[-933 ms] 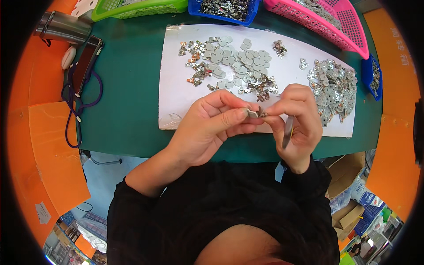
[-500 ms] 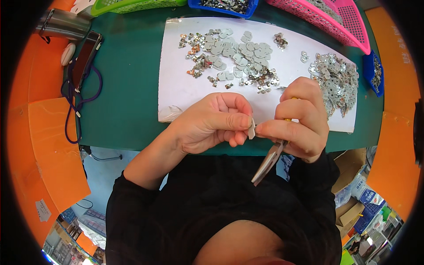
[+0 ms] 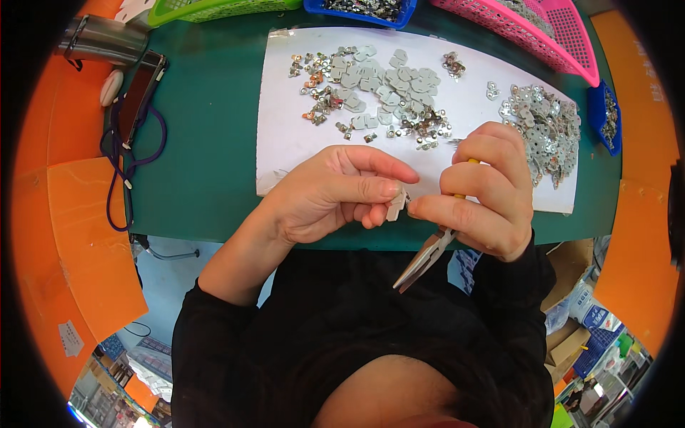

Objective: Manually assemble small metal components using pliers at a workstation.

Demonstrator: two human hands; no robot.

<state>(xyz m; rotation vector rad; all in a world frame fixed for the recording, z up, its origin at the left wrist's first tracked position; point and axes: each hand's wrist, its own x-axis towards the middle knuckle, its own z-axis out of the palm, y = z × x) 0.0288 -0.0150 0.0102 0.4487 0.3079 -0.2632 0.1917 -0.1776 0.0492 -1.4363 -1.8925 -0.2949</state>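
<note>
Between the thumb and fingers of my left hand is a small pale grey plate, with its index finger lifted off. My right hand is wrapped round yellow-handled pliers, whose metal jaws point down toward my chest. The right fingertips come up to the plate's right edge, where a tiny dark piece shows; whether they grip it is hard to see. Beyond my hands, flat grey plates lie heaped on a white board, with small metal clips around them.
A pile of perforated metal plates lies at the board's right. Green, blue and pink baskets line the far edge; a small blue tray sits far right. At left are a phone with a purple cord and a steel cup.
My left hand has shifted slightly left and raised its index finger, and the plate has turned to show more of its face. The pliers have swung a little left.
</note>
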